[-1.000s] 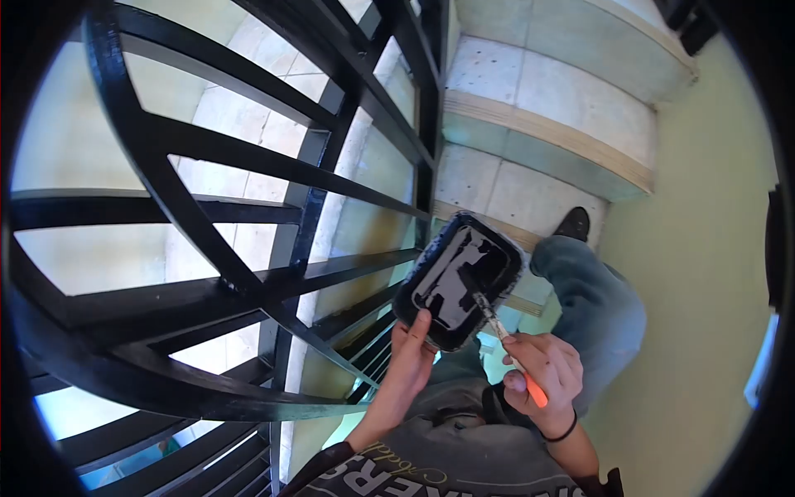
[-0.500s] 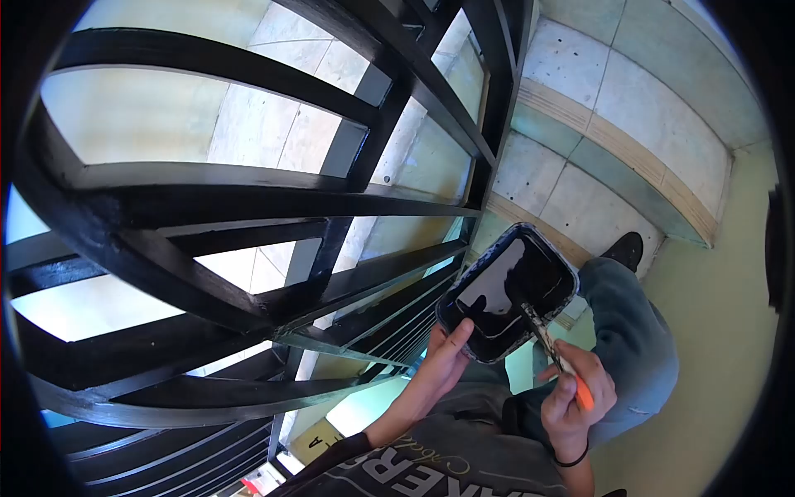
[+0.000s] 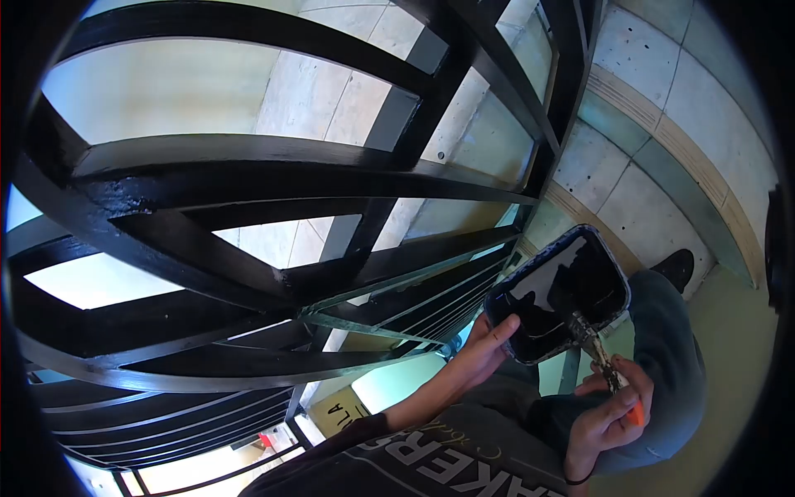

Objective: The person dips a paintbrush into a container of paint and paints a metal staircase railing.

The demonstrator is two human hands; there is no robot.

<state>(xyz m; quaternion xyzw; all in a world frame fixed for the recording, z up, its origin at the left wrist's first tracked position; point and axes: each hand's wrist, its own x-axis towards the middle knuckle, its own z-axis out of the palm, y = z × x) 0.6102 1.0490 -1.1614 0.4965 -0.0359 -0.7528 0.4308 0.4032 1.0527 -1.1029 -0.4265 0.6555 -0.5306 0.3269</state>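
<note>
A rectangular tray of black paint [image 3: 627, 286] is gripped at its near left corner by my left hand [image 3: 489, 348], the thumb pressed over the rim. In my right hand [image 3: 617, 406] is a paintbrush [image 3: 609, 364] with an orange-ended, paint-smeared handle. Its dark bristle end is over the near right side of the tray; where bristles meet paint is hard to make out against the black. Glossy wet-looking paint covers part of the tray's bottom.
A black metal railing [image 3: 248, 178] with several bars fills the left side, close to the tray. Tiled steps [image 3: 609, 170] rise at the upper right, beside a pale wall [image 3: 737, 356]. My bent leg [image 3: 667, 364] and dark shoe [image 3: 675, 269] are just right of the tray.
The view has shifted, so the tray, hands and steps appear further right. The brush has turned slightly and now shows more of its ferrule at the tray's edge. Both holds are unchanged.
</note>
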